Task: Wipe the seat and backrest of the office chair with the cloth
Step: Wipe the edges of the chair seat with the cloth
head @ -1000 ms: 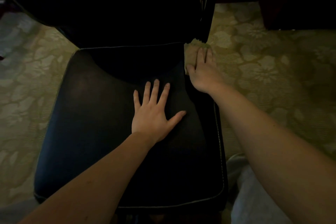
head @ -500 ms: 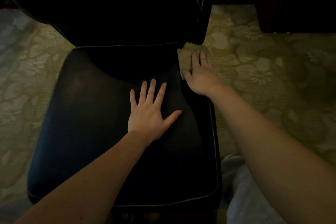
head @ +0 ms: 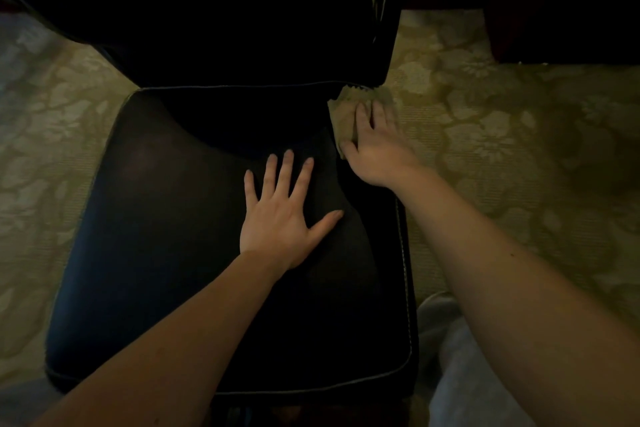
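The seat [head: 166, 253] is being wiped: the cloth [head: 344, 114] is pressed at its back right corner under straight fingers of the right hand [head: 379, 151], the left hand [head: 280, 215] is laid spread-fingered mid-seat, and a sweep across is likely needed next.

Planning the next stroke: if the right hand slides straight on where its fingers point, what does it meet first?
Probably the backrest's lower right corner, just beyond the cloth under the right hand; depth is unclear.

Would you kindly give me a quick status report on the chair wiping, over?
Left hand flat on the seat, fingers spread. Right hand presses the cloth at the seat's rear right corner, by the backrest. Nothing in the way.
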Tool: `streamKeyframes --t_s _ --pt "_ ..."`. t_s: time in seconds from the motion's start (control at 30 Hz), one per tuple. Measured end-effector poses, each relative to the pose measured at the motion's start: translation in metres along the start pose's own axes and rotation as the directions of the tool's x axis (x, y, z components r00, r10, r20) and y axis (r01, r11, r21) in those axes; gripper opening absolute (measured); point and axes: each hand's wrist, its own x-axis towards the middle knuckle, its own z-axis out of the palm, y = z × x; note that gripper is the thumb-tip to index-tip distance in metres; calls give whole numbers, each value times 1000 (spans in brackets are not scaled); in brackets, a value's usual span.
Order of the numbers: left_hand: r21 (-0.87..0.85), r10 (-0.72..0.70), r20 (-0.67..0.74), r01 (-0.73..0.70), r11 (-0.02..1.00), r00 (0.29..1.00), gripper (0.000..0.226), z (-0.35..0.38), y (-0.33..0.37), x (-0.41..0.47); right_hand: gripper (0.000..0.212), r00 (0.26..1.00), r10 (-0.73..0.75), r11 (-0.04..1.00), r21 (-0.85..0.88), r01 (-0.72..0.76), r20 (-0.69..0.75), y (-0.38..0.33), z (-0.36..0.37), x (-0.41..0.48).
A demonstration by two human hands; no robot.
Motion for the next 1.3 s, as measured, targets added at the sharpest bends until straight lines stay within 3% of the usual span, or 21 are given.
streamKeyframes --t_s 0.5,0.77,1.0,1.3 --pt "19 11 -21 -11 1000 1000 91 1 0 -1 76 1000 5 998 -55 -6 -11 3 9 -22" --pt "23 -15 -27 16 1000 1000 93 1 4 1 74 1000 3 997 76 -2 -18 2 5 -9" --pt "14 -16 -35 16 1000 999 93 1 4 1 74 999 -2 1000 -7 1 -48 3 25 -60" --pt "3 -32 -41 32 999 999 94 -1 5 2 75 1000 28 999 20 -28 -3 -2 11 -32"
